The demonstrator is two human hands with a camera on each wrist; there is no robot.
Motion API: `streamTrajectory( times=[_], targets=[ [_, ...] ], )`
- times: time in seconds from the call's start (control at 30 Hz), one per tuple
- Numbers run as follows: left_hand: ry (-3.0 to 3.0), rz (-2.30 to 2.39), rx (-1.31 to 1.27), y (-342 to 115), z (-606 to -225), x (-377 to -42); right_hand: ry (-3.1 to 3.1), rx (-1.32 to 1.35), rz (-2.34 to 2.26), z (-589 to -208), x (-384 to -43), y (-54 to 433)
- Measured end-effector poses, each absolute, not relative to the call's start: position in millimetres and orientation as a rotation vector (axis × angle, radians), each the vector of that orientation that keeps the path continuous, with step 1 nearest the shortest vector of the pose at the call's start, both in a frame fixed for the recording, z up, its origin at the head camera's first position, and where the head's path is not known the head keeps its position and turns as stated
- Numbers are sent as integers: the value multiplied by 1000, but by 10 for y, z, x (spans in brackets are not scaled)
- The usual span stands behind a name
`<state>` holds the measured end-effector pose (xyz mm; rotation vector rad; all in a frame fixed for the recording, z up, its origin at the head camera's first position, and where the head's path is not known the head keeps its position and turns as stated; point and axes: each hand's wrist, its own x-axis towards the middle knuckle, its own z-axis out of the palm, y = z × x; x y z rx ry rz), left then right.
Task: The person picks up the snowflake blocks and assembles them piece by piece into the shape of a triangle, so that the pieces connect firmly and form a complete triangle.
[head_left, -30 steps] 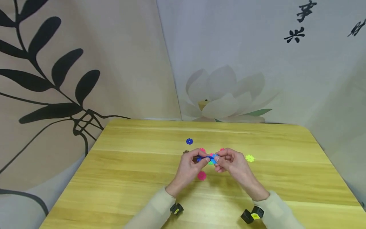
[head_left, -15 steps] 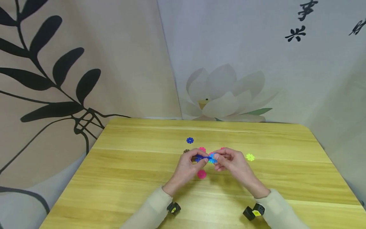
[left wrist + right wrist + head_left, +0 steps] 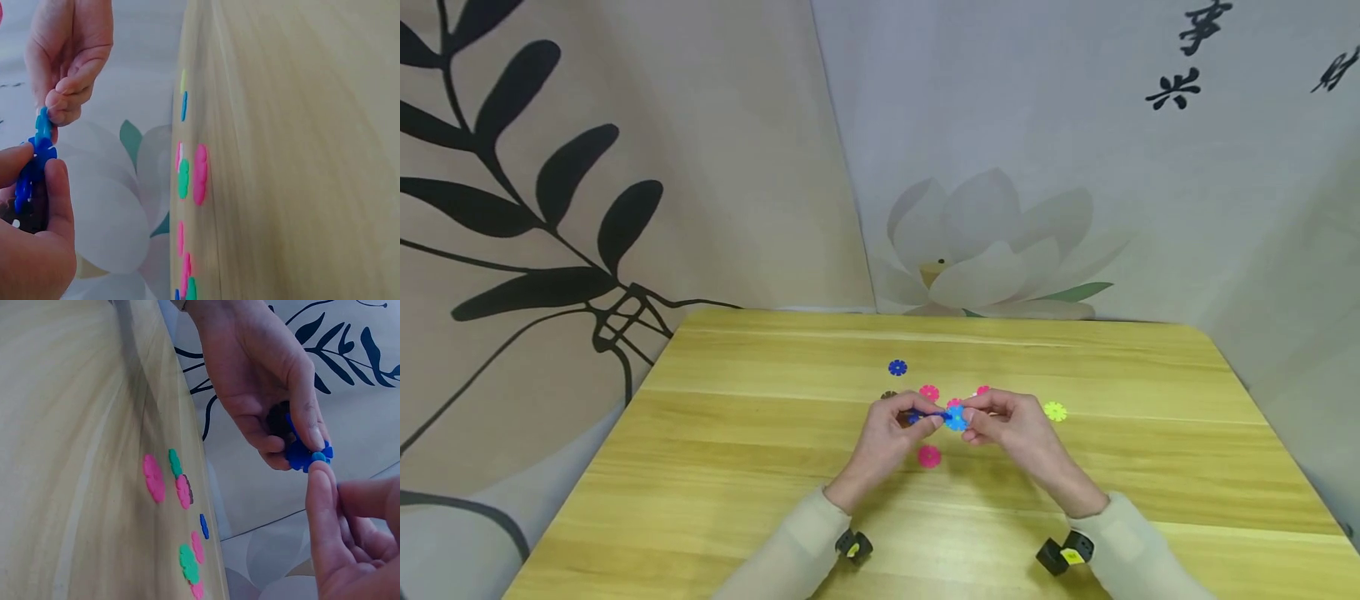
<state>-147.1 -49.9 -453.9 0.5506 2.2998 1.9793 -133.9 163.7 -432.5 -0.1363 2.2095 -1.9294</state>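
Above the middle of the table, my left hand point(image 3: 887, 437) grips a joined cluster of notched plastic discs. In the right wrist view, a dark blue disc point(image 3: 300, 456) and a black one point(image 3: 278, 419) show in that cluster, the black one partly hidden by the fingers. My right hand point(image 3: 1022, 442) pinches a light blue notched disc point(image 3: 956, 419) between thumb and forefinger. Its edge meets the dark blue disc; how deeply the slots engage cannot be seen. The two hands' fingertips are close together.
Loose notched discs lie on the wooden table point(image 3: 737, 467): a pink disc point(image 3: 929, 456) nearest, a dark blue disc point(image 3: 897, 367) farther back, a yellow disc point(image 3: 1055, 412) to the right. Several more, pink and green point(image 3: 189, 564), lie below the hands. A printed backdrop stands behind.
The light blue disc now faces the head camera more fully. The left forearm has shifted slightly left; both hands keep their grips in nearly the same place.
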Motion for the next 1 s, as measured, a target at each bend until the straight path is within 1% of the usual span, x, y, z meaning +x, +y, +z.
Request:
streamTrajectory(
  times=[0.47, 0.77, 1.0],
  targets=[
    [2322, 1922, 506, -505, -4561, -1480, 2211, -171, -1942, -4390, -1341, 1610],
    [2318, 1839, 570, -530, -4457, -1543, 2235, -168, -1915, -4353, -1389, 1677],
    [2219, 1836, 591, -652, -4500, -1560, 2221, -132, -1908, -4393, -1399, 1711]
  ],
)
